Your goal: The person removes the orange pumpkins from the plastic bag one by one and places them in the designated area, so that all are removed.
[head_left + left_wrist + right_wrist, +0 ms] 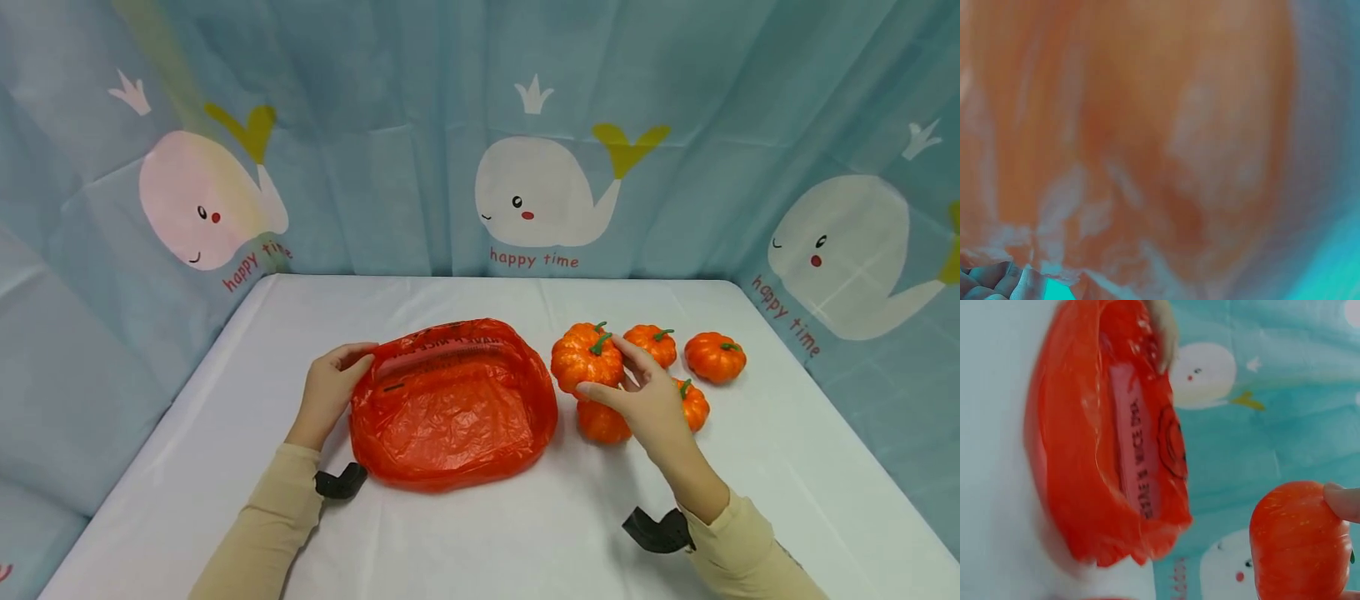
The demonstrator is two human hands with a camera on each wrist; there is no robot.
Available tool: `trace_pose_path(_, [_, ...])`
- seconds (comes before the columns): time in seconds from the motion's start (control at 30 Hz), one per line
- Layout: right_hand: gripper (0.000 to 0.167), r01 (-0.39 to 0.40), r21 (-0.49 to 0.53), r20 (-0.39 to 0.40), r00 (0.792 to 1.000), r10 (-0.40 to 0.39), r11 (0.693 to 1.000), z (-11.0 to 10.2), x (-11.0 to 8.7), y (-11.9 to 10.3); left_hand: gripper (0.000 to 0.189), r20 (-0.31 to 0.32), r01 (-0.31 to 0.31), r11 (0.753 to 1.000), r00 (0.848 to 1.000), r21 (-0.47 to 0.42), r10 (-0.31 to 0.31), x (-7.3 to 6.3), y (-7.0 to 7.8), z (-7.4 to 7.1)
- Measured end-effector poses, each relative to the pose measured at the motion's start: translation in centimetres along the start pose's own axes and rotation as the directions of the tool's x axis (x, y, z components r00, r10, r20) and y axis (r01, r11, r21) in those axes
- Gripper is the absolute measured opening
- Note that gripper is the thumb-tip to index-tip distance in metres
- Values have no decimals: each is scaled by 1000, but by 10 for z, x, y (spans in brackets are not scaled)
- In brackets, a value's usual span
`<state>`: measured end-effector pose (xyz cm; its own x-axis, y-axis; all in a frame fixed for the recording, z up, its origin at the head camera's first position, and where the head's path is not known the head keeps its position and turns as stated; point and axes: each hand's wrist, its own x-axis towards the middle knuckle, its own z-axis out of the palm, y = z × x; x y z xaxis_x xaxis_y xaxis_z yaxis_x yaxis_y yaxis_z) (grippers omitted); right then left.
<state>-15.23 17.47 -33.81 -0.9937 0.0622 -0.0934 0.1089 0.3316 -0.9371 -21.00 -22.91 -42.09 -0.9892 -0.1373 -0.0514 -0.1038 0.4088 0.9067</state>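
A red plastic bag point(453, 429) with dark print stands with its mouth spread open on the white table. At its left rim, my left hand point(324, 396) pinches the film between thumb and fingers. My right hand point(654, 408) holds a small orange pumpkin point(583, 364) with a green stem, raised just right of the bag and apart from it. That pumpkin point(1297, 544) fills the lower right of the right wrist view, a fingertip on its side. Blurred bag film point(1135, 125) covers most of the left wrist view, with some fingers point(991, 281) at the lower left.
Several more pumpkins lie near my right hand: one below the held one point(602, 425), one behind point(649, 343), one at far right point(715, 358) and one partly hidden by the hand point(695, 407). A blue whale-print curtain point(420, 167) surrounds the white table point(465, 542).
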Motion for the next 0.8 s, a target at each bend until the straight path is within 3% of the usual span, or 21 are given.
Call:
trace_pose_path(0.2, [91, -41, -17, -74, 996, 40, 999, -27, -6, 7, 42, 4, -3, 1000, 1000, 7, 3, 2, -1, 0])
trace_pose_path(0.37, [90, -103, -21, -161, 982, 99, 994, -56, -10, 23, 42, 10, 16, 1000, 1000, 13, -16, -1, -5, 1])
trace_pose_path(0.6, [92, -225, -17, -282, 936, 212, 974, -90, -15, 42, 41, 5, 5, 1000, 1000, 10, -5, 0, -4, 2])
trace_pose_path(0.8, [91, -277, 61, -354, 892, 280, 959, -108, -16, 52, 42, 7, 7, 1000, 1000, 8, -7, 1, -4, -2])
